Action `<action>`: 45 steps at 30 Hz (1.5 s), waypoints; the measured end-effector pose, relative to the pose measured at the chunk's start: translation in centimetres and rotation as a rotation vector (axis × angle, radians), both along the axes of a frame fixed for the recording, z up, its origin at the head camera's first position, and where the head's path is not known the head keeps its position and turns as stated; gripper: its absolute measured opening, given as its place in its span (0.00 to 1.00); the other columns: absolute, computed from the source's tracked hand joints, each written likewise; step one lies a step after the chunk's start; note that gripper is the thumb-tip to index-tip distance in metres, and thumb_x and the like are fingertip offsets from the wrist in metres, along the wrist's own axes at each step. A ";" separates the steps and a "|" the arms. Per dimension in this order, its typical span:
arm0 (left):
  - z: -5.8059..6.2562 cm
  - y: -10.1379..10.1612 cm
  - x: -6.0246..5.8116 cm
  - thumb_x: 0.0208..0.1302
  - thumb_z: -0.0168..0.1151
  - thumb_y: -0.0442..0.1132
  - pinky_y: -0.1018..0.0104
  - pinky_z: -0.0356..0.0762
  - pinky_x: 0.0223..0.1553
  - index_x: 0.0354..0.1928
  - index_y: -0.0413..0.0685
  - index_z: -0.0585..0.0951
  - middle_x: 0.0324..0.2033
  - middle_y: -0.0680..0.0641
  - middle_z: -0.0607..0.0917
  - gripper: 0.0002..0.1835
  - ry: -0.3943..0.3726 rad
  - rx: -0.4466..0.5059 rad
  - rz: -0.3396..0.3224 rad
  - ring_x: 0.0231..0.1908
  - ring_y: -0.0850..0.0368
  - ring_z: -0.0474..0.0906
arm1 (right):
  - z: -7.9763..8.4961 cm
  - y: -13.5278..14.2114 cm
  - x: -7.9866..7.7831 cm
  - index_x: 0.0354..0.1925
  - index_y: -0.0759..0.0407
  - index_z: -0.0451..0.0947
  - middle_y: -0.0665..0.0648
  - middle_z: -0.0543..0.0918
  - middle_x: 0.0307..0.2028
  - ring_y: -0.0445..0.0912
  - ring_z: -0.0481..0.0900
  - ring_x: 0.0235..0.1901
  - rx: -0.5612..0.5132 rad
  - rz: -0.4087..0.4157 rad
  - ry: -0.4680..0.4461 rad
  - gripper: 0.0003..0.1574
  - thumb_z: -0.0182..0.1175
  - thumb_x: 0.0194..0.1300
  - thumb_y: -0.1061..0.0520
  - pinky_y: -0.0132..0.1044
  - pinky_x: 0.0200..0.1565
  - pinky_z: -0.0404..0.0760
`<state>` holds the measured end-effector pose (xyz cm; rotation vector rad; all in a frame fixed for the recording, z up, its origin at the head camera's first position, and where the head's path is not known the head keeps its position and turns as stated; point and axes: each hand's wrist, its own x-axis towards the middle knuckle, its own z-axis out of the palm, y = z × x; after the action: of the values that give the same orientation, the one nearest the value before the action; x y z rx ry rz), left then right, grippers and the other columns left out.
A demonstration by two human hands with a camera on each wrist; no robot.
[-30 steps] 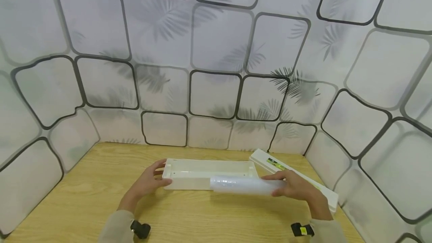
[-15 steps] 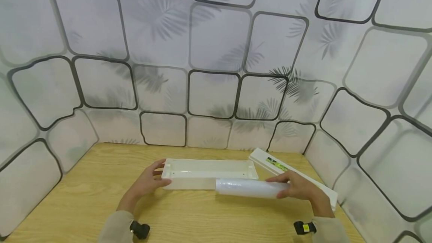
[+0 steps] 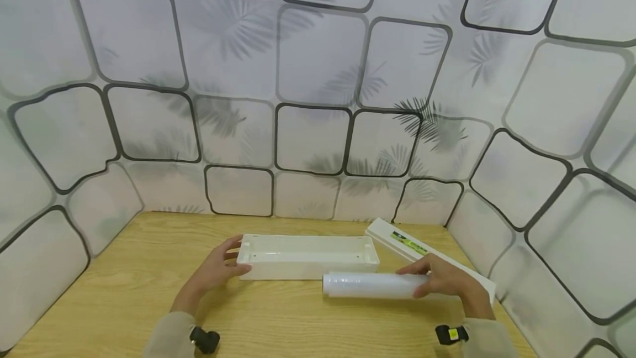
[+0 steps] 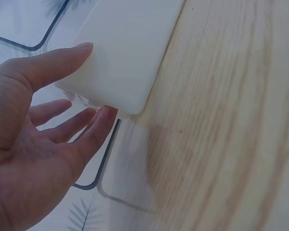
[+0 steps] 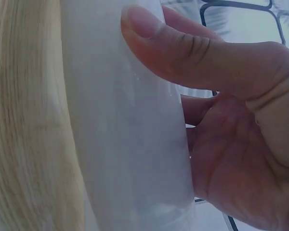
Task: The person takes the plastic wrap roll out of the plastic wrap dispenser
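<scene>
A long white plastic box (image 3: 308, 270) lies open side up on the table, its hollow inside showing. My left hand (image 3: 213, 269) grips its left end, thumb on the front wall; in the left wrist view the fingers (image 4: 94, 137) reach round the end of the box (image 4: 130, 57). In front of the box's right half is a roll of clear plastic wrap (image 3: 370, 285), held level and close over the table. My right hand (image 3: 444, 277) holds the roll by its right end, the thumb (image 5: 149, 36) lying across the wrap. The palm-side fingers are partly hidden behind it.
A long white lid (image 3: 385, 232) with a green and yellow label lies slantwise at the right, partly behind my right hand. The wood-grain table (image 3: 278, 319) meets patterned walls (image 3: 318, 142) at the back and both sides.
My right hand has drawn the roll toward me and slightly right, from overlapping the box's front to in front of it. The left hand and box stay in place.
</scene>
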<state>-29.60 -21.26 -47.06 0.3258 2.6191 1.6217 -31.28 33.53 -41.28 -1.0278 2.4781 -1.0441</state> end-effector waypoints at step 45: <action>0.1 0.3 0.4 0.63 0.74 0.41 0.40 0.76 0.67 0.79 0.37 0.57 0.74 0.26 0.63 0.49 -0.021 -0.003 0.028 0.70 0.24 0.67 | -2.2 2.1 -0.9 0.55 0.71 0.83 0.71 0.86 0.51 0.31 0.84 0.46 -0.023 0.019 -0.054 0.31 0.76 0.52 0.62 0.26 0.48 0.83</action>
<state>-29.21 -21.00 -46.99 0.2720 2.6223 1.6197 -32.17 35.65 -43.45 -1.0142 2.4149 -1.0823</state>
